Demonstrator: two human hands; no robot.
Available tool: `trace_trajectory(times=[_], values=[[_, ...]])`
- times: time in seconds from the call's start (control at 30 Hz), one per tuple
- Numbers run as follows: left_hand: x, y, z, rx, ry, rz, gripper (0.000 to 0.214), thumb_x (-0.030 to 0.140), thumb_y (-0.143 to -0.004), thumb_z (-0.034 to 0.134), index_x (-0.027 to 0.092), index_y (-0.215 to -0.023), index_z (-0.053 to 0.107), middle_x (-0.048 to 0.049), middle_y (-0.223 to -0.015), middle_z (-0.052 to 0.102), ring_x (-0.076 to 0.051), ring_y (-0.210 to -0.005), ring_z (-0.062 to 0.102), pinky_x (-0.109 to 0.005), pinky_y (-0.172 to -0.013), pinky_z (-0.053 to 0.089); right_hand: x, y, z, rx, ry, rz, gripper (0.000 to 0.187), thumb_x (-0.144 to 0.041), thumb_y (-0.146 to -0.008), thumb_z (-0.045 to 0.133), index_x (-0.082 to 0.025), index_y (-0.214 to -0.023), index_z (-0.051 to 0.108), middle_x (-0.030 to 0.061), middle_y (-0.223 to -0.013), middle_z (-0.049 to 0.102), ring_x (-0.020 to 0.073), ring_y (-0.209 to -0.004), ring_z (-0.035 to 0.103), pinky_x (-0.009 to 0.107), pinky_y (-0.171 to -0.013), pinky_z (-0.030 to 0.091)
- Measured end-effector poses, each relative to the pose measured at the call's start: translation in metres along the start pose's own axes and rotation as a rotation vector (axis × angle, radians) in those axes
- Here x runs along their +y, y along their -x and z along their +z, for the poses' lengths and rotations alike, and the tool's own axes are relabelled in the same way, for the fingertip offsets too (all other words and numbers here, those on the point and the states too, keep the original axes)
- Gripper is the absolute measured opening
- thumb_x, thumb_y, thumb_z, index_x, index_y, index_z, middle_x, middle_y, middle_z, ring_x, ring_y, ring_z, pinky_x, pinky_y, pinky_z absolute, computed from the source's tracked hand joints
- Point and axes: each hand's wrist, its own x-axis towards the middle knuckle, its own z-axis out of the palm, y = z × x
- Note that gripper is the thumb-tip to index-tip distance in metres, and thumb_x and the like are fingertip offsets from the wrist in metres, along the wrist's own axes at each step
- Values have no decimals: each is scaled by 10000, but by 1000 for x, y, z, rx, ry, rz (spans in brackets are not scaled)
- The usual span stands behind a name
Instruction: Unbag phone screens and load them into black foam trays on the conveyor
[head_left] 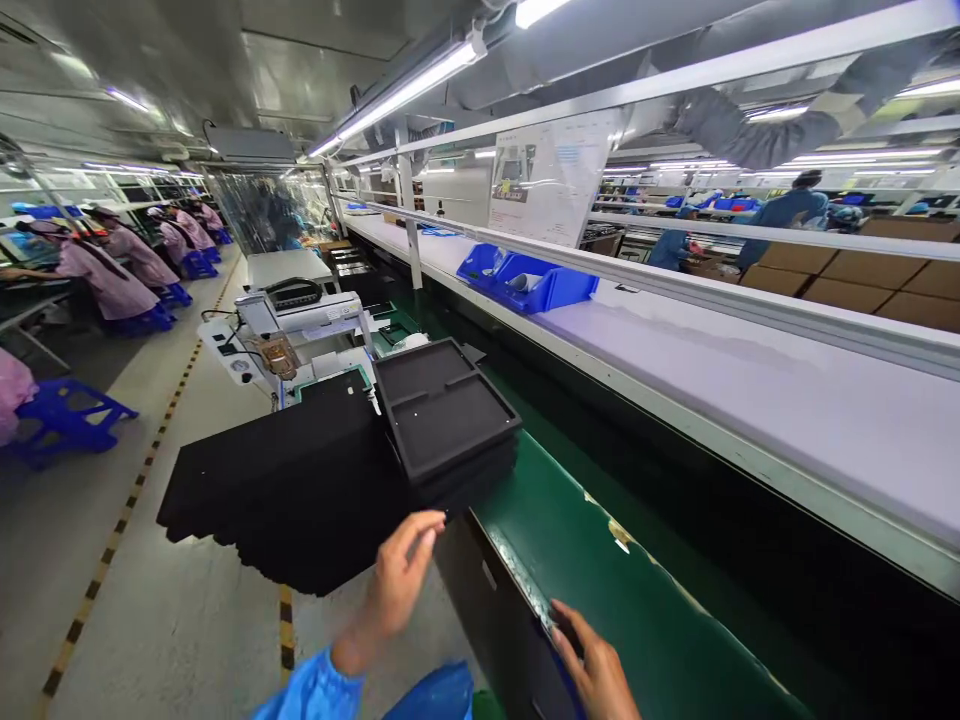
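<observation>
Stacked black foam trays, recessed on top, sit at the green belt's edge, touching a spread pile of black sheets.

There is a single view, worn on the person's head. It looks forward and down along the green belt through a wide lens. It sits close above the hands, with the left fingers and right fingers at the bottom edge. Black trays lie just beyond the left fingers, and the line runs away far past them.

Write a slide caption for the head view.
On a factory line, the left hand reaches toward stacked black foam trays while the right hand rests on the green conveyor belt.
</observation>
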Motion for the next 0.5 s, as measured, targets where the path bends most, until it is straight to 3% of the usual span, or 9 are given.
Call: trace_trajectory(times=[0.07,0.13,0.2,0.27,0.37,0.5], values=[[-6,-55,-34,105,-77,109,302,377,-986,476,219,-1116,698,-85,-1131,730,-231,-1098,665,-391,-1022,501,-14,-32,5,-5,16,-14,594,-648,-865,501,-225,-1211,732,117,-1254,713,344,-1168,674,479,-1039,538],[-22,-111,-52,118,-140,172,284,342,-976,481,199,-1096,695,-97,-1161,718,-232,-1116,661,-404,-1017,517,-22,-66,5,-1,43,-31,587,-613,-881,490,-199,-1233,712,138,-1244,717,332,-1147,685,471,-1028,538],[-43,-161,-55,71,-214,211,281,314,-961,484,178,-1089,693,-116,-1188,710,-243,-1137,659,-429,-1022,526,-23,-103,-1,18,78,-41,579,-570,-893,477,-173,-1257,690,155,-1237,716,320,-1124,694,467,-1016,536],[-65,-202,-47,-19,-314,254,308,306,-956,477,160,-1119,694,-140,-1242,695,-264,-1195,637,-475,-1071,498,-23,-147,-13,39,108,-44,565,-522,-892,469,-152,-1264,678,165,-1230,716,315,-1109,698,466,-1007,533],[-92,-238,-25,-218,-491,305,410,328,-954,508,134,-1286,651,-196,-1438,586,-332,-1354,530,-555,-1133,426,-23,-227,-34,40,186,-33,519,-425,-885,471,-142,-1275,663,161,-1227,717,302,-1124,690,450,-1023,516],[-112,-240,-7,-395,-724,299,580,343,-945,577,297,-1510,453,-121,-1624,375,-376,-1497,329,-658,-1160,324,-30,-358,-48,-16,390,-31,513,-320,-931,456,-92,-1371,585,181,-1344,649,290,-1220,639,419,-1076,471]])
